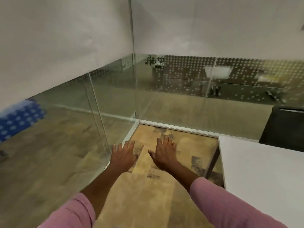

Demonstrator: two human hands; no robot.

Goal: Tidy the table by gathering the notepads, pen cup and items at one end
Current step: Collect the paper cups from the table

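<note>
My left hand and my right hand are stretched out in front of me, palms down, fingers spread, holding nothing. Both hover over the wooden floor, side by side and a little apart. Pink sleeves cover my forearms. At the right edge of the view is the corner of a white table, with its dark leg below the corner. No notepad, pen cup or other item is in sight.
Glass walls with a frosted upper band and dot pattern meet in a corner ahead. A dark chair back stands behind the table at the right. Beyond the glass are more floor, a plant and furniture.
</note>
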